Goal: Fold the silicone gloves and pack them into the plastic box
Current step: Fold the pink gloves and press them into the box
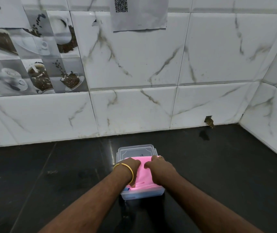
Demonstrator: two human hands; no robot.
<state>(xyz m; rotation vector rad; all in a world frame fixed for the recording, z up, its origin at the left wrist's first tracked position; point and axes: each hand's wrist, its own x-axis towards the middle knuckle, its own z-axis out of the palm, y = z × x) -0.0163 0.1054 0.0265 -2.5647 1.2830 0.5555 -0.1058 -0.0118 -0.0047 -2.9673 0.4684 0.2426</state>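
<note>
A clear plastic box stands on the black counter, close in front of me. Folded pink silicone gloves lie in its open top and bulge above the rim. My left hand, with a gold bangle at the wrist, lies on the left part of the gloves. My right hand, wearing a ring, lies on the right part. The fingers of both hands curl down over the far edge of the pink fold, and their tips are hidden. The clear lid sits just behind the box.
The black counter runs left and right of the box. A white marble-tile wall rises close behind, and a side wall closes the right corner. There is a small hole at the wall's base.
</note>
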